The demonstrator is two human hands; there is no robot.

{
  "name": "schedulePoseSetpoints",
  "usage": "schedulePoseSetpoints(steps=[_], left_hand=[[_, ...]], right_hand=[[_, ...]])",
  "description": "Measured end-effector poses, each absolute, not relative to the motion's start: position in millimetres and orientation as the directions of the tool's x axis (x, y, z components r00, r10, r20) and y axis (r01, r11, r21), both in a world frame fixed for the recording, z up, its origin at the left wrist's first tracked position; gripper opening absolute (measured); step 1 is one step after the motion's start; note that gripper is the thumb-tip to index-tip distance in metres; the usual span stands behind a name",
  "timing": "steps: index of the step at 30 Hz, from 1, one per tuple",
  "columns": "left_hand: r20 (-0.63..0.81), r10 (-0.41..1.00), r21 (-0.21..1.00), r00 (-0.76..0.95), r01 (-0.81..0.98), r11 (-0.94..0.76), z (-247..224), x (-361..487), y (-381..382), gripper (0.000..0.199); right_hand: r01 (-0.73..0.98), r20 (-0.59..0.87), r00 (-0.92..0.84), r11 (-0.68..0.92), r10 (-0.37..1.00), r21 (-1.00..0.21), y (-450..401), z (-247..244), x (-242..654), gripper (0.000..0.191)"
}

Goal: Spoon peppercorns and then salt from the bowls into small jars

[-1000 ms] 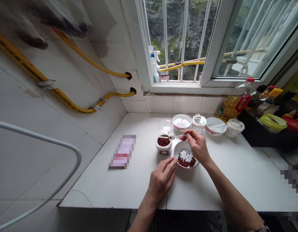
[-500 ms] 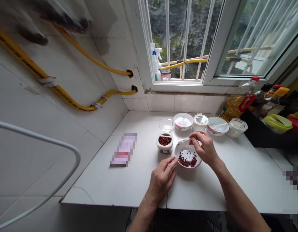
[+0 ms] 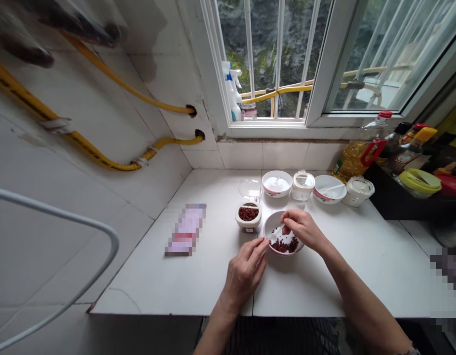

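Observation:
A white bowl with a pink rim (image 3: 265, 228) stands on the counter, dark red peppercorns (image 3: 285, 245) scattered over its bottom. At its left edge, my left hand (image 3: 246, 266) grips the rim with its fingertips. My right hand (image 3: 304, 229) is over the bowl's right side, closed on a small white spoon (image 3: 275, 235). The spoon's head is down inside the bowl near the left wall; my fingers cover most of its handle. Just left of the bowl, a spice jar (image 3: 248, 224) with its clear lid (image 3: 250, 189) flipped up is filled with the same peppercorns.
Behind are a bowl of white powder (image 3: 277, 184), a lidded jar (image 3: 303, 185), a bowl with a white spoon in it (image 3: 329, 190) and another jar (image 3: 358, 191). An oil bottle (image 3: 361, 153) and sauce bottles (image 3: 409, 148) stand right. A blurred purple item (image 3: 186, 230) lies left.
My right hand has moved down and left, lowering the spoon from the bowl's far rim into the bowl. My left hand stays at the rim. The whole view has shifted slightly.

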State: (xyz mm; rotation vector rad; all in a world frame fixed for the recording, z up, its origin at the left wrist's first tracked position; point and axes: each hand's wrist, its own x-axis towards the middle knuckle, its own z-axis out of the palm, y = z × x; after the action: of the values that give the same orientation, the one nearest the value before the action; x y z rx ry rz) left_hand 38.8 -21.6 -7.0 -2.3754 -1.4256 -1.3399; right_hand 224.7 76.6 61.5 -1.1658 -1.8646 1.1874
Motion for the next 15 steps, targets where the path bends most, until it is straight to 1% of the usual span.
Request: schedulePoseSetpoints(steps=[2,3,5,8,10,12,14,15], left_hand=[[0.703,0.685,0.35,0.191,0.746,-0.567,-6.3,38.9,-21.9,0.041],[0.703,0.685,0.348,0.191,0.748,-0.566,-5.9,38.9,-22.0,0.041],[0.703,0.685,0.345,0.191,0.75,-0.564,-5.3,39.1,-22.2,0.04],[0.711,0.677,0.342,0.191,0.748,-0.569,-4.8,39.2,-22.2,0.038],[0.711,0.677,0.342,0.19,0.748,-0.569,-4.9,39.2,-22.1,0.038],[0.708,0.681,0.343,0.19,0.749,-0.566,-5.4,39.2,-21.9,0.038],[0.707,0.68,0.342,0.191,0.75,-0.566,-5.8,39.3,-21.8,0.038],[0.708,0.679,0.34,0.193,0.75,-0.567,-6.0,39.4,-21.7,0.038]], right_hand=[[0.254,-0.033,-0.375,0.068,0.926,-0.965,79.0,63.2,227.3,0.01],[0.217,-0.056,-0.364,0.026,0.93,-0.976,80.5,63.7,228.6,0.01],[0.162,-0.081,-0.355,-0.024,0.931,-0.987,83.9,64.4,231.1,0.012],[0.115,-0.079,-0.359,-0.04,0.93,-0.993,87.9,64.6,234.9,0.015],[0.134,-0.057,-0.351,-0.01,0.935,-0.991,88.8,64.4,237.0,0.016],[0.223,-0.01,-0.326,0.067,0.945,-0.973,88.1,63.8,237.9,0.014],[0.368,0.097,-0.314,0.215,0.944,-0.905,86.2,62.5,237.0,0.013],[0.444,0.167,-0.32,0.303,0.933,-0.843,85.0,61.5,235.9,0.014]])
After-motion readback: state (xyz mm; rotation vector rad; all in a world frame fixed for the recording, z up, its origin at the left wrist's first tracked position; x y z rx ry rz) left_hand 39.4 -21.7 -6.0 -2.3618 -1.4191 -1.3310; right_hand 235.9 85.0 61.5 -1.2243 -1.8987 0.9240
